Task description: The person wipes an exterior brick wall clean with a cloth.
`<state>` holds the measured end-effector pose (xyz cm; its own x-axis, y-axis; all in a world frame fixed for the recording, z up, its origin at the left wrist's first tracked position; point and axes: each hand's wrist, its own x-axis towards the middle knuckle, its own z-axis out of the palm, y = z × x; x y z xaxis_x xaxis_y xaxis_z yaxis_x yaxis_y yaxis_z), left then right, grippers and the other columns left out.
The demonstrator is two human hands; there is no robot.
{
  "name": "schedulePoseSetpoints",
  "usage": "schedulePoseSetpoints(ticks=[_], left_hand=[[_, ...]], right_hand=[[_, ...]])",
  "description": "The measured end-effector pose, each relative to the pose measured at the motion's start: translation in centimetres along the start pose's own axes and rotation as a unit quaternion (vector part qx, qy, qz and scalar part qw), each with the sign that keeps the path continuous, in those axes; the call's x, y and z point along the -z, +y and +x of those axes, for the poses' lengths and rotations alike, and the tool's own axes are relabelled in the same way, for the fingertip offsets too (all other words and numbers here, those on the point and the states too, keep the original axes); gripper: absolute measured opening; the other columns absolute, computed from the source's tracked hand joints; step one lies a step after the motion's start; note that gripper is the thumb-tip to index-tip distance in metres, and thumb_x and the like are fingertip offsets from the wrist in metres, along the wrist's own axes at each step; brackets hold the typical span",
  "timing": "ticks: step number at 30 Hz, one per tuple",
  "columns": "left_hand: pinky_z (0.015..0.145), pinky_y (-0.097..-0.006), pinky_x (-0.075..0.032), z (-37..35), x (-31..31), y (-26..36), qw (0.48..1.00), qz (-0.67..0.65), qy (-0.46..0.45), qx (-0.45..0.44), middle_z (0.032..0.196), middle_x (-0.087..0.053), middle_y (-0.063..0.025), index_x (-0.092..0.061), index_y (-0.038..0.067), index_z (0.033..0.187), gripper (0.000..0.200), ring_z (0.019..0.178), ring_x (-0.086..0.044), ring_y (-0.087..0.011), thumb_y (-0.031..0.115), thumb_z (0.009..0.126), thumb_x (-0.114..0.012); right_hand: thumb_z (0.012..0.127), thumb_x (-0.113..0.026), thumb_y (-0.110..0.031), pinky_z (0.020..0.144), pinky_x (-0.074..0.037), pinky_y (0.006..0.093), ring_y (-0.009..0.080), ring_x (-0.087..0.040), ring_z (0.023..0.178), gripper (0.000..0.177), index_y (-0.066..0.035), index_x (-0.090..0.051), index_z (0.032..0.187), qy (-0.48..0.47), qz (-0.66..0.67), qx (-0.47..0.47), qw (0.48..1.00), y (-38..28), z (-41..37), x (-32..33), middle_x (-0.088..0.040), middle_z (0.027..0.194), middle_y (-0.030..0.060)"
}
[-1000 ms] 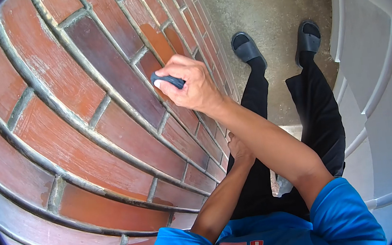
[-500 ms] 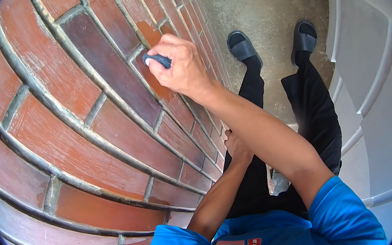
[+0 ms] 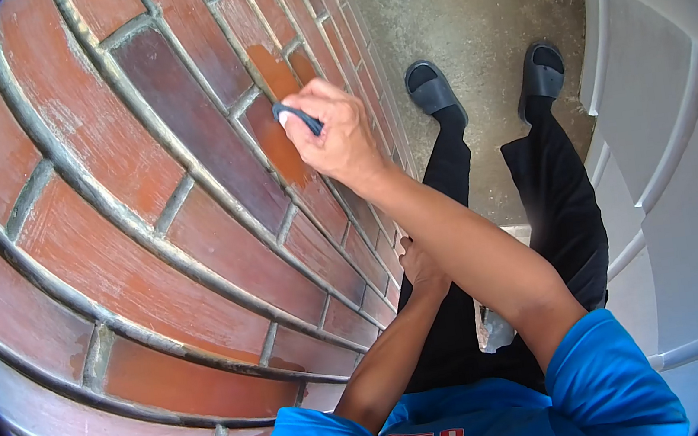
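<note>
The brick wall (image 3: pixel 211 226) fills the left side, its red, orange and purplish bricks divided by grey mortar lines. My right hand (image 3: pixel 338 132) is closed round a small dark tool (image 3: pixel 299 118) with a whitish spot near the thumb, held against the bricks. Beside it lies a darker, wet-looking orange patch (image 3: pixel 277 144) on the brick. Lower down, my left hand (image 3: pixel 422 266) is near the wall and my thigh, partly behind my right forearm; its fingers are mostly hidden, so what it holds cannot be made out.
My feet in dark grey slides (image 3: pixel 433 90) stand on a concrete floor (image 3: pixel 473 20). A pale, panelled surface (image 3: pixel 679 134) rises along the right. Between my legs a small greyish object (image 3: pixel 495 331) shows, partly hidden.
My right hand has moved a little right and down across the wall with the tool, and more of the orange patch shows. My left hand has hardly moved.
</note>
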<state>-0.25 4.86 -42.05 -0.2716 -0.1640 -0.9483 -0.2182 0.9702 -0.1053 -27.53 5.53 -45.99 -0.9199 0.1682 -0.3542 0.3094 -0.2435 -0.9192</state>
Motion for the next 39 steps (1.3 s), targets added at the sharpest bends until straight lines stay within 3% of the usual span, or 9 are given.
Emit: schedulePoseSetpoints(ticks=[5,10,14,21,26,32,35,36,39], left_hand=[[0.085,-0.0484,-0.054,-0.1,-3.8,-2.0,0.996,-0.002,0.059,-0.063,0.124,-0.060,-0.0085,-0.063,0.011,0.122,0.046,0.113,-0.053,-0.0327,0.040,0.086,-0.066],[0.086,-0.0487,-0.053,-0.5,1.9,0.9,0.998,-0.012,-0.062,0.016,0.125,-0.060,-0.0088,-0.063,0.011,0.124,0.047,0.113,-0.052,-0.0322,0.041,0.087,-0.065],[0.086,-0.0478,-0.052,0.0,-0.2,-0.1,1.000,-0.018,-0.025,0.006,0.126,-0.058,-0.0085,-0.063,0.011,0.124,0.048,0.113,-0.052,-0.0315,0.041,0.087,-0.065],[0.088,-0.0479,-0.051,-0.9,0.5,0.8,0.998,-0.053,0.022,0.040,0.128,-0.057,-0.0089,-0.061,0.010,0.126,0.050,0.121,-0.049,-0.0332,0.042,0.088,-0.065],[0.088,-0.0494,-0.053,-0.1,-0.8,-0.8,1.000,0.014,-0.022,0.008,0.130,-0.055,-0.0111,-0.058,0.008,0.128,0.054,0.122,-0.050,-0.0372,0.042,0.087,-0.066],[0.089,-0.0510,-0.054,-0.5,5.6,2.7,0.995,-0.054,-0.038,0.075,0.129,-0.053,-0.0175,-0.058,0.009,0.128,0.058,0.116,-0.054,-0.0428,0.043,0.083,-0.069],[0.091,-0.0509,-0.054,-1.1,6.5,2.9,0.992,-0.052,-0.062,0.096,0.127,-0.054,-0.0193,-0.058,0.010,0.129,0.058,0.117,-0.055,-0.0440,0.043,0.083,-0.070],[0.091,-0.0510,-0.053,-0.9,6.6,3.1,0.993,-0.032,-0.065,0.093,0.126,-0.054,-0.0197,-0.058,0.010,0.129,0.059,0.117,-0.055,-0.0442,0.044,0.082,-0.069],[0.092,-0.0515,-0.053,0.1,7.4,3.9,0.993,-0.009,-0.074,0.091,0.125,-0.054,-0.0209,-0.057,0.011,0.131,0.060,0.118,-0.055,-0.0446,0.045,0.083,-0.069]], right_hand=[[0.080,-0.068,-0.006,0.065,-0.052,0.0392,0.0325,-0.065,0.072,0.012,0.002,-0.070,0.089,0.009,-0.031,-0.011,0.999,1.1,-2.5,0.1,-0.061,0.081,0.0152],[0.078,-0.068,-0.007,0.063,-0.051,0.0413,0.0351,-0.062,0.068,0.010,0.001,-0.068,0.085,0.006,-0.040,0.018,0.999,0.8,0.2,0.1,-0.060,0.078,0.0152],[0.077,-0.068,-0.007,0.065,-0.051,0.0423,0.0350,-0.062,0.071,0.010,0.001,-0.068,0.083,-0.015,-0.048,-0.038,0.998,1.3,-2.2,0.4,-0.059,0.076,0.0155],[0.079,-0.068,-0.006,0.064,-0.050,0.0425,0.0345,-0.061,0.068,0.010,0.001,-0.066,0.085,0.065,-0.014,0.039,0.997,0.9,0.9,-1.3,-0.059,0.078,0.0151],[0.080,-0.067,-0.006,0.073,-0.052,0.0394,0.0356,-0.066,0.077,0.013,-0.001,-0.068,0.091,0.004,0.023,-0.052,0.998,3.6,-4.3,1.0,-0.065,0.084,0.0163],[0.077,-0.068,-0.009,0.075,-0.052,0.0435,0.0374,-0.066,0.082,0.013,0.000,-0.068,0.086,0.128,-0.059,-0.029,0.990,8.1,4.4,-1.2,-0.068,0.085,0.0177],[0.076,-0.069,-0.010,0.074,-0.051,0.0433,0.0375,-0.066,0.081,0.010,0.000,-0.069,0.081,0.100,-0.036,-0.071,0.992,7.8,7.0,-0.9,-0.067,0.083,0.0182],[0.081,-0.068,-0.014,0.070,-0.052,0.0352,0.0278,-0.068,0.076,0.016,-0.001,-0.072,0.089,0.093,-0.060,-0.022,0.994,9.3,6.3,-1.0,-0.069,0.084,0.0155],[0.080,-0.069,-0.015,0.069,-0.052,0.0348,0.0266,-0.068,0.074,0.017,0.000,-0.072,0.087,0.039,-0.042,-0.051,0.997,8.4,3.4,0.2,-0.069,0.084,0.0152]])
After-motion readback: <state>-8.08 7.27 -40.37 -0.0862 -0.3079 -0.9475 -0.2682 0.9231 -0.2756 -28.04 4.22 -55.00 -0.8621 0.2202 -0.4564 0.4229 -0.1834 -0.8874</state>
